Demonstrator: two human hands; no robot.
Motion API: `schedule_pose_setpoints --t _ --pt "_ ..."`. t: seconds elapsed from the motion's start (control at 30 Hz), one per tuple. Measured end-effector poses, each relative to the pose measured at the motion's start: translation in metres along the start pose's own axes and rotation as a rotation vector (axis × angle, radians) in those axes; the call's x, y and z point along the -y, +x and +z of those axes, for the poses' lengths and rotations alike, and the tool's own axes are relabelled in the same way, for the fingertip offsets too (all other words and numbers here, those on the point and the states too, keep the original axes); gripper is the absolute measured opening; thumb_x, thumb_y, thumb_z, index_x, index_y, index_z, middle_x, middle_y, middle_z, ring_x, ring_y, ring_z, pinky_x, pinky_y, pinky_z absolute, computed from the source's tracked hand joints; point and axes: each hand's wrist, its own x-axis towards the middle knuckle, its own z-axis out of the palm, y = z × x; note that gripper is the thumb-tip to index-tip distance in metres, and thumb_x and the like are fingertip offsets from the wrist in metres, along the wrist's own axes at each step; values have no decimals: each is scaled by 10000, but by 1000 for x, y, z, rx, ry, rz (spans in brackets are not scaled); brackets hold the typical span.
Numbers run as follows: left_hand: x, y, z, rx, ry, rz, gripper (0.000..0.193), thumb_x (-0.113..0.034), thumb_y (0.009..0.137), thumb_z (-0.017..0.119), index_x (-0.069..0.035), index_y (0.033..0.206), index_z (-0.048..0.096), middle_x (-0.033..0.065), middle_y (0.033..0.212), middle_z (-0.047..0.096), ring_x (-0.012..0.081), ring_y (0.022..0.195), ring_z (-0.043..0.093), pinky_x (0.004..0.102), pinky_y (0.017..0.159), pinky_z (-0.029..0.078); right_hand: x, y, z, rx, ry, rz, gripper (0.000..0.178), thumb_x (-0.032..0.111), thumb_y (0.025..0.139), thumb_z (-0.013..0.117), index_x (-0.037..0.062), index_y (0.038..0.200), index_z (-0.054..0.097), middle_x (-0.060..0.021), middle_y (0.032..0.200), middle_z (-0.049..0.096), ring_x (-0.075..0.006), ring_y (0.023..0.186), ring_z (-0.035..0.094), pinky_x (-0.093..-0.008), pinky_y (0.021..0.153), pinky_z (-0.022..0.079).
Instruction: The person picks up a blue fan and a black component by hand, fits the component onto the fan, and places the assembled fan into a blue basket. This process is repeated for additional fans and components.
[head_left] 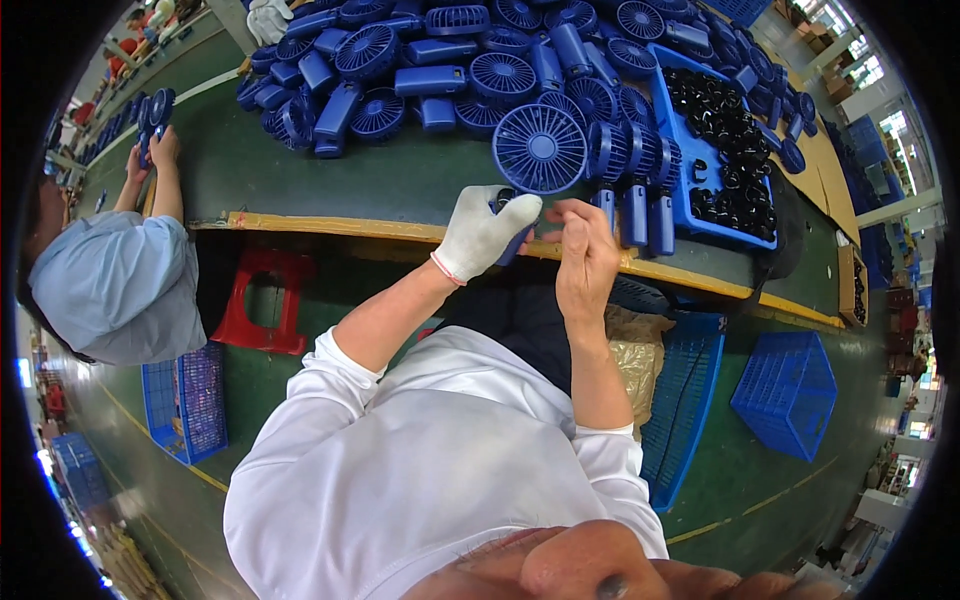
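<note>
A blue fan (540, 150) is held near the front edge of the table (340, 228), ahead of the person's chest, its round grille facing up toward the head camera. The left hand (483, 232), in a white glove, is closed around its handle (514, 245), the thumb lying across it. The fan's long axis runs mostly toward and away from the body: the round head is on the far side, over the table, and the handle slants back toward the person and a little left. The bare right hand (585, 250) is just right of the handle, its fingers bent toward it and blurred; whether they touch the fan or pinch something small, I cannot tell. The left hand, being around the handle, is the nearer. To the right of the round head, three more fans (634, 215) lie side by side, handles pointing toward the person. Beyond them is a blue tray (725, 234) of small black pieces (705, 105), nearer the right hand than the left. A heap of fans (440, 80) covers the table's far side.
</note>
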Motion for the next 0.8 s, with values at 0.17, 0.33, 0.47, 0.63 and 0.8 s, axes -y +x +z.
schedule_pose_setpoints --t 0.17,0.33,0.47,0.63,0.8 --pt "-11 -2 12 156 -136 -159 488 -420 1011 401 -8 870 621 71 688 616 154 554 583 278 552 496 -12 10 12 32 451 558 587 597 972 437 97 674 513 1 544 469 -90 454 432 -237 420 335" --pt "8 5 14 75 -125 -200 556 -517 1021 339 -53 868 603 61 686 613 145 576 599 281 547 499 3 21 13 -11 547 687 439 486 940 577 106 720 561 22 575 520 -62 408 434 -212 361 296" --pt "15 7 23 -47 -187 -138 582 -508 1024 318 -25 976 638 48 762 641 121 620 597 268 566 483 3 21 21 -66 472 455 248 244 857 689 28 977 683 -14 744 650 -53 467 506 -204 382 355" --pt "17 -1 29 -100 -179 229 595 -453 1046 246 11 1007 617 97 859 666 158 740 626 310 690 510 11 26 3 35 99 -143 365 230 812 756 -34 1044 656 -110 1041 678 -174 953 616 -318 842 475" --pt "27 6 24 -1 -282 -136 452 -416 1005 436 13 1071 566 93 779 626 170 636 638 305 568 536 -15 34 -56 -219 -1160 -261 528 481 701 776 -3 900 709 -204 1156 573 -428 1191 431 -567 961 335"
